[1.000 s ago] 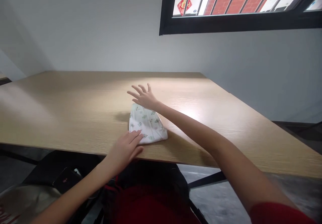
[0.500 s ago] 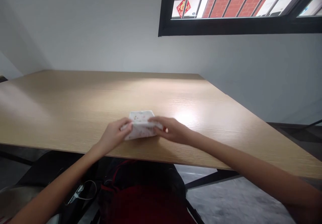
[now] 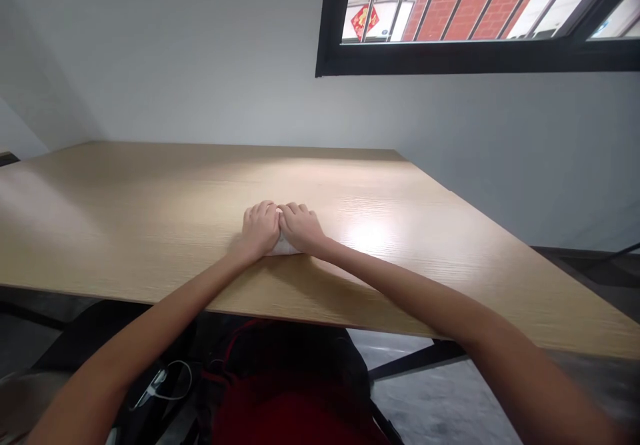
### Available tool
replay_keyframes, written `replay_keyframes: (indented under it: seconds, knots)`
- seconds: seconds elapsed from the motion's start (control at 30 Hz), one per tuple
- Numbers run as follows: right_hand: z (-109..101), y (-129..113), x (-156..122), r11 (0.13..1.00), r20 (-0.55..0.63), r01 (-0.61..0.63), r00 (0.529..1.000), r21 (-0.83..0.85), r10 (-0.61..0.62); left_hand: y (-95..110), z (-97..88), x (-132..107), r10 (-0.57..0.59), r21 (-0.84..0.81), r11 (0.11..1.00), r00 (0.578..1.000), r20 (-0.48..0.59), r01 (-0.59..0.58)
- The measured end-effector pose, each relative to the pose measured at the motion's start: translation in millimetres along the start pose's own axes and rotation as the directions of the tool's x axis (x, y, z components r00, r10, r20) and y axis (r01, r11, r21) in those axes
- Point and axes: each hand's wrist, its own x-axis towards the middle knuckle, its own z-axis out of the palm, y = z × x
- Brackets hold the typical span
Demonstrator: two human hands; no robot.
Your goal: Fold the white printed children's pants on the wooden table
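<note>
A white, folded, cloth-like piece with a faint pattern lies on the wooden table near its front edge. Most of it is hidden under my hands, so only a small patch between and below them shows. My left hand covers its left side with the fingers curled over the far edge. From the right, my right hand grips it in the same way. The two hands touch or nearly touch at the thumbs.
The light wooden table reaches back to a grey wall. A dark-framed window with bars is at the upper right. Below the front edge are a dark bag-like shape and a device with a white cable.
Both hands have moved from pinching the near side of the folded piece to lying over its top, closer together and slightly farther from me. The piece is now mostly covered.
</note>
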Motion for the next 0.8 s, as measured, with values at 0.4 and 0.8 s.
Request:
replay_keyframes:
  seconds: [0.4,0.8]
  knots:
    - [5,67,-36,0.689,0.048,-0.182,0.977,0.701,0.210,-40,-13.2,-14,0.048,-0.368,0.930,0.990,0.136,0.006]
    - [-4,64,-41,0.664,0.099,-0.165,0.986,0.730,0.136,8,-44.9,-133,-0.022,-0.418,0.901,0.974,0.226,0.117]
